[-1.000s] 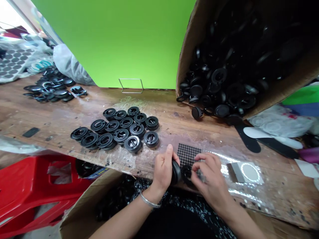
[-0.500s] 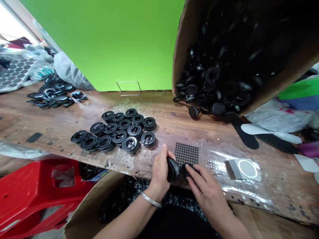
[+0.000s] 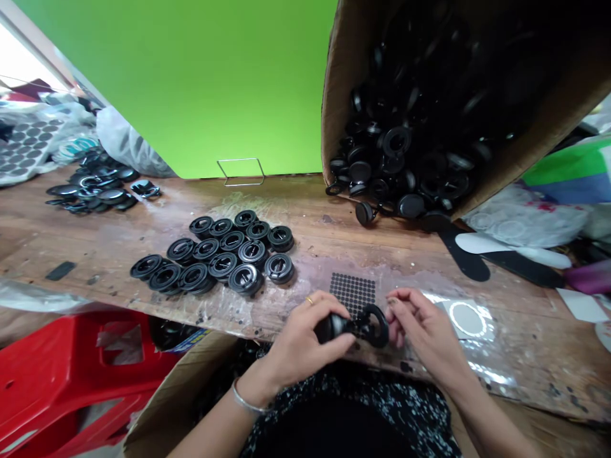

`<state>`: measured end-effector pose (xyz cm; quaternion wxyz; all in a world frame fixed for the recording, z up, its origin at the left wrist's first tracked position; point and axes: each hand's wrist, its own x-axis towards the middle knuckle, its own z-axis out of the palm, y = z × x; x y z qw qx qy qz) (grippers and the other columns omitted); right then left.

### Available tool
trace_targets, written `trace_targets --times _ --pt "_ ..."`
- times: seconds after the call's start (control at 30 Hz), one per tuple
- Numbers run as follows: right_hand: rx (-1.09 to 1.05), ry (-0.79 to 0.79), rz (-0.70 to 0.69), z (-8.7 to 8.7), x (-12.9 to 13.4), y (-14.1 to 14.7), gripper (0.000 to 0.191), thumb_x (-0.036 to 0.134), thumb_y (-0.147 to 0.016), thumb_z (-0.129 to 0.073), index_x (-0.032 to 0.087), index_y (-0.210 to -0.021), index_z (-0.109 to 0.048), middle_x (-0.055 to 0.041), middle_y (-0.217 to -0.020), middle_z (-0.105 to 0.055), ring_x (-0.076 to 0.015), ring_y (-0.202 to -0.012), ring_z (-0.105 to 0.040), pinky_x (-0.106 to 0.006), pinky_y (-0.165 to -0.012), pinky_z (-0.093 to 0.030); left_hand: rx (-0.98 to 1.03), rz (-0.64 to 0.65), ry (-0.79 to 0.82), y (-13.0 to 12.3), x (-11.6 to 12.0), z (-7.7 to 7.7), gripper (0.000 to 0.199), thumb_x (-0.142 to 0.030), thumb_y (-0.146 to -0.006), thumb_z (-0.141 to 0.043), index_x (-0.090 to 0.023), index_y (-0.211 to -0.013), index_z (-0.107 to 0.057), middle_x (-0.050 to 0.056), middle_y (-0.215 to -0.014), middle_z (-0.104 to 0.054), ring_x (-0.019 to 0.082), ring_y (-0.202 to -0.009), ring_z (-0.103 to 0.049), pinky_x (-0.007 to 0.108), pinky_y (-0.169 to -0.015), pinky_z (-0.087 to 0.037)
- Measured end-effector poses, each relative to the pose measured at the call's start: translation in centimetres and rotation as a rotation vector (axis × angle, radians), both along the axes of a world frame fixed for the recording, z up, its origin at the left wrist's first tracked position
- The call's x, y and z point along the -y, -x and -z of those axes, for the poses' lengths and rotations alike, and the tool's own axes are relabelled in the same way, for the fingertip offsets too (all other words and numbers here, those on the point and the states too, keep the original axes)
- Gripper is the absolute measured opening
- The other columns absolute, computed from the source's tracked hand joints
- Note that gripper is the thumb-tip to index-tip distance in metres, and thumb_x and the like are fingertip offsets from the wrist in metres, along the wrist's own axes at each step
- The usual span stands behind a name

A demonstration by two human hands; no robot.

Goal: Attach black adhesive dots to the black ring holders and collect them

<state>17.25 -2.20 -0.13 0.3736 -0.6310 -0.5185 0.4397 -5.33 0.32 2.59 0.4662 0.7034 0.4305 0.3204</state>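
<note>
My left hand (image 3: 305,334) is closed around a black plastic part, a round body joined to an open ring (image 3: 379,326) that stands up at its right end. Just right of that ring, my right hand (image 3: 422,327) has its thumb and forefinger pinched together; whatever is between the fingertips is too small to make out. Behind the held part lies a sheet of small dark round dots (image 3: 353,291), its lower edge partly hidden. Left of my hands, several similar round black parts (image 3: 223,266) sit in rows with their rings facing up.
A tilted cardboard box (image 3: 329,121) of black parts opens at the back right. Behind the wooden table stands a green panel (image 3: 191,83). Dark flat pieces (image 3: 465,254) and a white ring on a square (image 3: 468,319) lie right; a red stool (image 3: 42,362) is lower left.
The black part has turned in my left hand, so its ring now stands out to the right. My right hand has come off it and moved right, fingertips pinched.
</note>
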Motion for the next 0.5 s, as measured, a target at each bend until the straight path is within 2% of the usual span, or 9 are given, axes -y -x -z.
trace_targets --times 0.07,0.13,0.23,0.33,0.5 --pt "0.226 -0.146 -0.046 0.9 -0.9 -0.3 0.02 0.038 -0.09 -0.051 0.02 -0.087 -0.061 -0.0017 -0.072 -0.063 -0.0161 -0.062 -0.061 -0.028 -0.057 -0.05 0.098 -0.177 0.212 0.2 -0.2 0.4 0.019 -0.038 -0.08 -0.069 -0.022 -0.089 -0.064 0.003 -0.079 -0.062 0.018 -0.072 -0.059 0.029 -0.07 -0.051" --pt "0.486 -0.283 -0.127 2.1 -1.4 -0.3 0.016 0.027 -0.088 -0.05 0.02 -0.078 -0.061 -0.0033 -0.077 -0.062 -0.0171 -0.071 -0.061 -0.029 -0.065 -0.05 0.269 -0.298 0.476 0.3 -0.5 0.8 0.029 -0.05 -0.083 -0.062 -0.022 -0.086 -0.057 -0.001 -0.065 -0.055 0.014 -0.054 -0.051 0.024 -0.05 -0.047" --pt "0.647 -0.346 -0.201 3.5 -1.7 0.0 0.02 0.018 -0.087 -0.045 0.02 -0.076 -0.062 -0.0038 -0.079 -0.061 -0.0172 -0.072 -0.06 -0.03 -0.069 -0.048 0.555 -0.359 0.789 0.4 -0.9 1.2 0.042 -0.065 -0.085 -0.05 -0.023 -0.086 -0.052 -0.003 -0.061 -0.049 0.012 -0.047 -0.045 0.019 -0.037 -0.038" --pt "0.687 -0.34 -0.221 4.1 -1.9 0.4 0.02 0.015 -0.086 -0.044 0.02 -0.075 -0.061 -0.0036 -0.078 -0.059 -0.0179 -0.073 -0.059 -0.03 -0.07 -0.047 0.698 -0.317 0.918 0.3 -1.1 1.4 0.045 -0.065 -0.086 -0.046 -0.021 -0.088 -0.056 -0.003 -0.064 -0.048 0.011 -0.049 -0.046 0.017 -0.035 -0.035" --pt "0.759 -0.323 -0.238 4.4 -2.2 0.7 0.012 0.012 -0.079 -0.048 0.021 -0.073 -0.053 -0.0031 -0.076 -0.056 -0.0191 -0.073 -0.055 -0.031 -0.069 -0.044 0.765 -0.278 1.015 -0.1 -0.9 1.7 0.033 -0.049 -0.087 -0.054 -0.019 -0.095 -0.061 -0.002 -0.069 -0.049 0.01 -0.051 -0.049 0.018 -0.038 -0.039"
